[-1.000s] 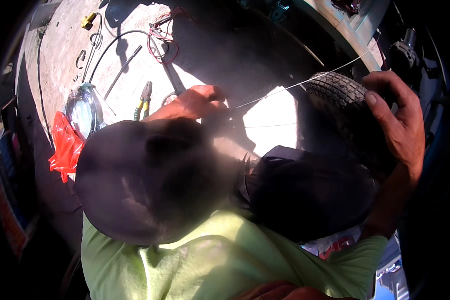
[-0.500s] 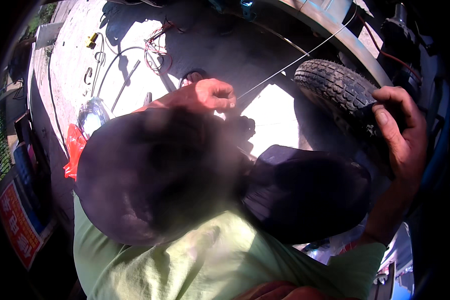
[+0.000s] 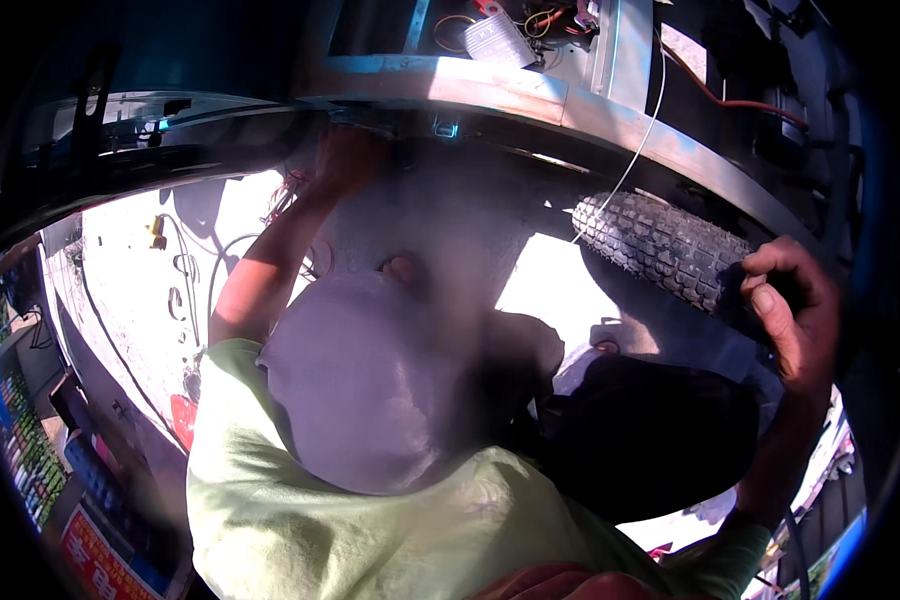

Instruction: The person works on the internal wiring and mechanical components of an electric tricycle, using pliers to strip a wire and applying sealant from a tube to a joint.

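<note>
A knobbly black tyre (image 3: pixel 660 245) stands at the right, below a pale metal frame rail (image 3: pixel 530 95). My right hand (image 3: pixel 795 305) grips the near right end of the tyre, fingers curled over its edge and thumb on the side. Reaching forward, my left arm brings my left hand (image 3: pixel 353 158) to the underside of the frame, close to a small blue bracket (image 3: pixel 445 128). Deep shadow hides its fingers there. A thin pale cable (image 3: pixel 642 150) hangs from the frame down past the tyre's left end, apart from both hands.
Loose wires and a yellow plug (image 3: pixel 157 232) lie on the sunlit floor at left, with a red plastic bag (image 3: pixel 183 420) nearby. A silver box (image 3: pixel 498 42) among wires sits on the frame above. A red cable (image 3: pixel 740 103) runs at upper right.
My left hand has moved forward and left, from the cable's lower end to beneath the frame. The cable now hangs down loose. The view has shifted forward; my right hand stays at the tyre.
</note>
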Demonstrator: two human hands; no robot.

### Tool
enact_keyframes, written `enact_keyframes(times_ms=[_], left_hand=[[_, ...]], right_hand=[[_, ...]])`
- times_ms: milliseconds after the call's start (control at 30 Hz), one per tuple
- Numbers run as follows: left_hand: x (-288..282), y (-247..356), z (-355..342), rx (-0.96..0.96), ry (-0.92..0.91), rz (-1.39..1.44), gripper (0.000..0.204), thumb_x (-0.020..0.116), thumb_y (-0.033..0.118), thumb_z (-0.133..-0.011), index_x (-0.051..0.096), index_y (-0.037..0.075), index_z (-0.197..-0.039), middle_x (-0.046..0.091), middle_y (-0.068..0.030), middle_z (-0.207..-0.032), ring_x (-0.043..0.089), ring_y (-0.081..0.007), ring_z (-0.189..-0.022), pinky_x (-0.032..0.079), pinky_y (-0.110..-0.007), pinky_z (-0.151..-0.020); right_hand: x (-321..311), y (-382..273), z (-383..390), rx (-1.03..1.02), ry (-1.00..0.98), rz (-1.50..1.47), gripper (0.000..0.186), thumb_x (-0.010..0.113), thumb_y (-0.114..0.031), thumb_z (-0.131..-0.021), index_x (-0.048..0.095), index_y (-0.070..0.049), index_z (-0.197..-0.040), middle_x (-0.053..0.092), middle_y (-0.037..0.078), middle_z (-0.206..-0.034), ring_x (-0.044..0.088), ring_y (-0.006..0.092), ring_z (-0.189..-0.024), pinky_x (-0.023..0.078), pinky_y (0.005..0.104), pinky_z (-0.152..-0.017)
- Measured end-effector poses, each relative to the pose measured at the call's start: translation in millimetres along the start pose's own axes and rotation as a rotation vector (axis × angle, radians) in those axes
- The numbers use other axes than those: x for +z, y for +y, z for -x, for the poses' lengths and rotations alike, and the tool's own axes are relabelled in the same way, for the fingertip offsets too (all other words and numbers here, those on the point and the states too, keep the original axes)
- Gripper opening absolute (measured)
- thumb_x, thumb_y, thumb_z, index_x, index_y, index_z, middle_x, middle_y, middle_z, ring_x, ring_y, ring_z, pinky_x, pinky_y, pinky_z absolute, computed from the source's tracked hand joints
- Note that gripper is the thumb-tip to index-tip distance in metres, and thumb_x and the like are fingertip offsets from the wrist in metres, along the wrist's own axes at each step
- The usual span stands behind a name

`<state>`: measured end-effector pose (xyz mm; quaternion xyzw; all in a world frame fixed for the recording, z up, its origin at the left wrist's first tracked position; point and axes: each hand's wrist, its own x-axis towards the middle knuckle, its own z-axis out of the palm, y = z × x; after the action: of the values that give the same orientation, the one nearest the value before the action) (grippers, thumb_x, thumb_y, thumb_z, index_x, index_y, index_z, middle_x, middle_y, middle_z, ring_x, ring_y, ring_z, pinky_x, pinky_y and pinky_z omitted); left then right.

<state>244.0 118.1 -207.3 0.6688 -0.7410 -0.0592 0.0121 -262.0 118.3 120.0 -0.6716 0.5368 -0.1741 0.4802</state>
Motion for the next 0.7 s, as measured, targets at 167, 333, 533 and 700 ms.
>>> enact_keyframes(times_ms=[167, 333, 533, 700], left_hand=[[21.1, -19.1, -69.5, -0.013, 0.001, -0.016, 0.034, 0.067, 0.027, -0.094, 0.065, 0.009, -0.123, 0.067, -0.0185, -0.12, 0.064, -0.0403, -0.108, 0.051, -0.051, -0.094], [36.1, -39.5, -98.8, -0.049, -0.029, -0.037, 0.035, 0.067, 0.025, -0.093, 0.065, 0.009, -0.124, 0.067, -0.0183, -0.121, 0.063, -0.0397, -0.111, 0.051, -0.05, -0.096], [45.3, -51.8, -114.9, -0.065, -0.031, -0.032, 0.036, 0.068, 0.024, -0.092, 0.065, 0.009, -0.125, 0.067, -0.0181, -0.122, 0.063, -0.039, -0.113, 0.05, -0.049, -0.098], [50.3, -53.8, -102.5, -0.049, 0.036, -0.004, 0.037, 0.069, 0.022, -0.092, 0.065, 0.009, -0.126, 0.066, -0.0179, -0.124, 0.062, -0.0385, -0.116, 0.049, -0.048, -0.1]], right_hand=[[10.3, -28.6, -18.6, 0.249, 0.002, 0.016, 0.024, 0.07, -0.02, -0.088, 0.068, -0.002, -0.104, 0.063, 0.005, -0.091, 0.06, 0.0129, -0.085, 0.046, 0.0275, -0.08], [22.6, -61.8, -42.7, 0.366, -0.17, 0.03, 0.028, 0.071, -0.023, -0.089, 0.068, 0.0, -0.106, 0.065, 0.007, -0.095, 0.062, 0.0143, -0.087, 0.049, 0.029, -0.08], [36.6, -53.5, -48.6, 0.425, -0.177, 0.012, 0.022, 0.07, -0.009, -0.089, 0.069, 0.002, -0.108, 0.067, 0.008, -0.098, 0.064, 0.0139, -0.087, 0.051, 0.0282, -0.08], [37.3, -50.1, -47.9, 0.424, -0.144, -0.008, 0.028, 0.073, -0.018, -0.089, 0.067, 0.002, -0.107, 0.065, 0.006, -0.092, 0.061, 0.0117, -0.084, 0.049, 0.027, -0.078]])
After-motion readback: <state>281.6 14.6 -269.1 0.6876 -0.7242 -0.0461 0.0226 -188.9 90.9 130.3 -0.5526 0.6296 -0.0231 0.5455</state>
